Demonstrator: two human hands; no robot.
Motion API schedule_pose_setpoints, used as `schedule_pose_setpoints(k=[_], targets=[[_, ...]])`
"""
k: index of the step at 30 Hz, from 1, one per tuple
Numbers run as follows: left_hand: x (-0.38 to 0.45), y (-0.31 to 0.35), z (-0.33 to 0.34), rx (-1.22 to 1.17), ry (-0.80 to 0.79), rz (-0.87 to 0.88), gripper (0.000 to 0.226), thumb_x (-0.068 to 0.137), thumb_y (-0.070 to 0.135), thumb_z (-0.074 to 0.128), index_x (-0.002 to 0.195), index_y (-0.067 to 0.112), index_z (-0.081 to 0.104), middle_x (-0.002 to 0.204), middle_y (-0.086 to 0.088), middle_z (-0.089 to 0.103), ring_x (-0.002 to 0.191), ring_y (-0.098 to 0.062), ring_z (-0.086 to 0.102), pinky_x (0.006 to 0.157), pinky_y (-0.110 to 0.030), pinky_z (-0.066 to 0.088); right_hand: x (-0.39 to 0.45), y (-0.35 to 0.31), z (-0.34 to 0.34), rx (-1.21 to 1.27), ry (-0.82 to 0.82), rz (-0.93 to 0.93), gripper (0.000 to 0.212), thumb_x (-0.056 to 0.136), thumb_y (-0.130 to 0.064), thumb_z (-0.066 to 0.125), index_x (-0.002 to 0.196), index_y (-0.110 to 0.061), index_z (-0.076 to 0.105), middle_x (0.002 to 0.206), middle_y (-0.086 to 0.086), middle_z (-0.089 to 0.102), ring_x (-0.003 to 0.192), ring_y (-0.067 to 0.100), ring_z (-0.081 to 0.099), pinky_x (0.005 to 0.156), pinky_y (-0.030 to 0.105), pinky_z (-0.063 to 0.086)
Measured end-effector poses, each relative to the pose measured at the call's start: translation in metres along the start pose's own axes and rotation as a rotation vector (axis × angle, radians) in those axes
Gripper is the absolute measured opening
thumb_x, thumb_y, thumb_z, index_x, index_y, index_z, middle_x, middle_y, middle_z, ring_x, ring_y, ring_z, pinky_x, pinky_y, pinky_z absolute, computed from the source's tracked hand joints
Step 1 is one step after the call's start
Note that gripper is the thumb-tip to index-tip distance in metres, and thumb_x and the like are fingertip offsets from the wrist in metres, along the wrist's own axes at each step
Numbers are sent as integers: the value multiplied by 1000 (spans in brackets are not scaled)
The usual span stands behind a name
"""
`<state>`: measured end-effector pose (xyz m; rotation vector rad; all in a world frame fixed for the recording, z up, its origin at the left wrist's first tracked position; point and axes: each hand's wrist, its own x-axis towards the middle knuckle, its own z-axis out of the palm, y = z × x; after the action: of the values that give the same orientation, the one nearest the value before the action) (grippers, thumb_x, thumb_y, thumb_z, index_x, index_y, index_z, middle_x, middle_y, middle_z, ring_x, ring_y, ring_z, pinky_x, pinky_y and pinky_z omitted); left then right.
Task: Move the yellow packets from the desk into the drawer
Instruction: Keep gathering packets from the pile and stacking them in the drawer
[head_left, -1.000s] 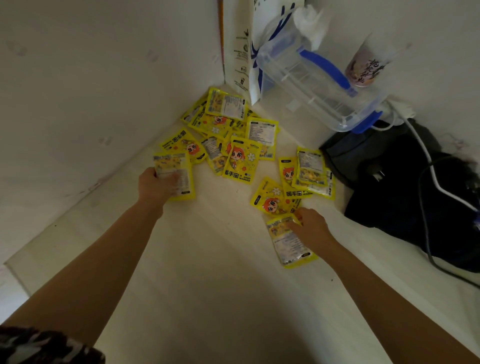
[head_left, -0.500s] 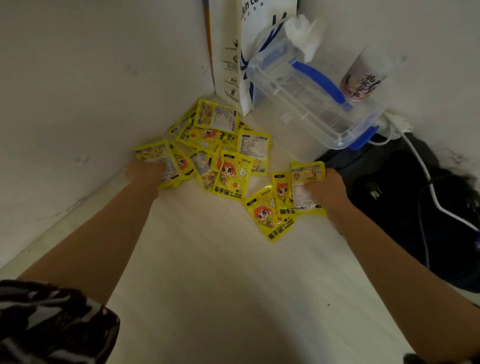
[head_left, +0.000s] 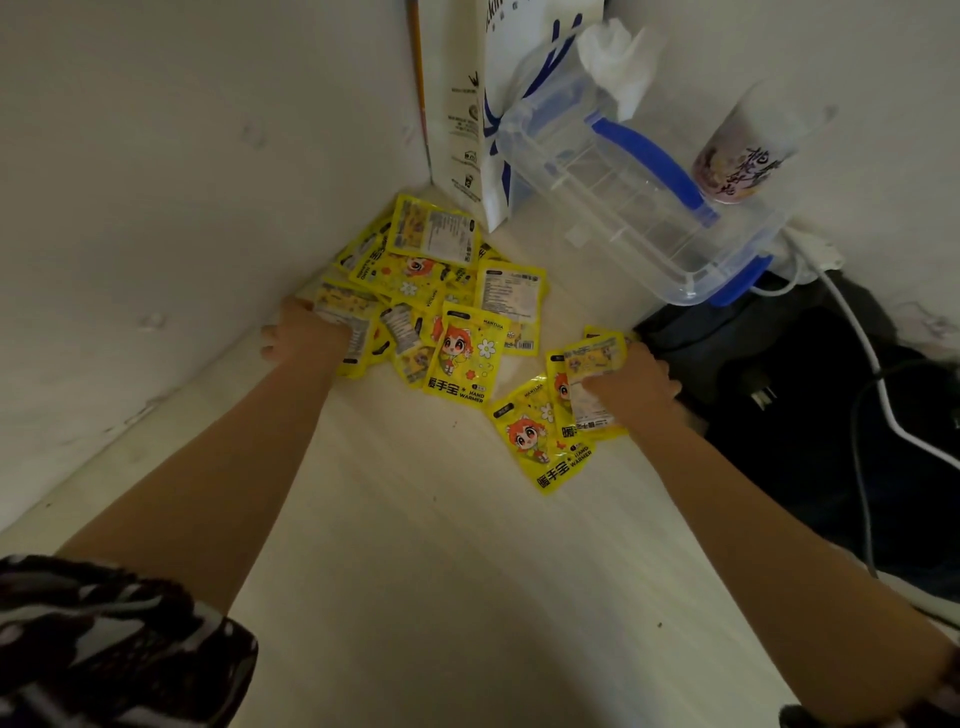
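A person's left hand (head_left: 310, 335) grips a yellow packet (head_left: 347, 323) at the near-left edge of a heap of yellow packets (head_left: 441, 291), its fingers curled over the printed face, apparently to lift it off the pale table (head_left: 431, 571). The right hand (head_left: 631, 387) pinches another packet (head_left: 592, 379) by its edge, raised slightly above two more that lie flat just beside and below it, one of them the cartoon-faced packet (head_left: 540, 447) nearest the camera. Working both hands at once looks like a way to clear the scatter faster. Beyond the left hand the heap crowds into the corner where the two white walls (head_left: 182, 182) meet, so the far packets sit tight against the wall and will likely have to be dragged out before they can be gripped. Behind the heap stands a white paper bag (head_left: 467, 130); to its right a clear plastic box (head_left: 639, 208) with blue handle and clips leans at a tilt, a printed cup (head_left: 737, 161) beside it. Just past the right hand lies a black bag (head_left: 810, 405), touching or nearly touching the knuckles, crossed by a white cable (head_left: 862, 353); it hems in that side. No drawer is in view, and every visible packet is on the table or in a hand.
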<state>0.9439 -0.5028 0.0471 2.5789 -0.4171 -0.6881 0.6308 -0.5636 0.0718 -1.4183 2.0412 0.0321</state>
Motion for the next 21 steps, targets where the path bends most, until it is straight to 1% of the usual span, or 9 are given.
schedule_pose_setpoints(k=[4,8,11,13,15,16,18,19,21], targets=[[-6,-1,-4,-50,14,15,48,77,27,70,120,16,49,131,-16,49,116,-36,51,99,-39,39,-12,0,1,-24,50,-27,62,79,-25,69,135,-21,40,133,16,39,125,38,37,103,49,33],[-15,-9,-6,-89,79,69,45,77,11,68,118,12,51,131,-15,45,108,-35,54,97,-37,43,-19,7,1,61,84,-142,52,81,-16,65,128,-11,43,125,18,42,111,38,51,96,50,44],[-20,-16,-11,-151,111,75,43,75,5,68,115,10,55,131,-16,44,109,-30,52,89,-30,43,-27,12,0,132,95,-199,48,84,-10,63,128,-7,43,126,20,43,110,38,52,89,41,46],[-24,-22,-14,-280,96,-12,47,70,4,72,114,12,58,129,-15,48,109,-27,55,81,-28,46,-34,14,-1,195,96,-243,40,85,-6,62,122,-4,46,123,19,47,106,35,54,80,34,43],[-28,-27,-17,-424,75,-102,52,66,1,75,115,13,61,121,-10,57,98,-24,63,71,-27,50,-41,17,-1,248,89,-283,31,85,-3,61,114,-4,48,107,11,55,93,26,56,72,27,40],[-32,-28,-19,-470,65,-128,53,66,-1,76,115,12,61,116,-8,61,94,-22,64,70,-28,51,-46,19,-2,274,72,-293,29,86,-3,61,112,-3,47,98,5,55,85,20,54,67,21,38],[-36,-31,-21,-527,39,-156,53,67,-5,75,116,9,62,111,-11,66,90,-22,64,71,-29,52,-54,24,-4,329,40,-310,31,86,-1,61,113,-4,46,86,-4,51,75,12,50,53,17,33],[-39,-32,-22,-539,21,-166,53,67,-6,74,116,9,62,111,-11,66,87,-22,63,71,-29,52,-58,27,-5,348,32,-313,35,86,0,61,116,-5,45,87,-5,51,75,12,51,55,16,34],[-44,-35,-22,-563,-12,-165,53,67,-8,72,116,8,62,111,-13,67,84,-22,62,70,-30,51,-63,36,-7,373,27,-309,46,84,1,63,124,-7,43,89,-8,52,73,9,52,67,21,40]])
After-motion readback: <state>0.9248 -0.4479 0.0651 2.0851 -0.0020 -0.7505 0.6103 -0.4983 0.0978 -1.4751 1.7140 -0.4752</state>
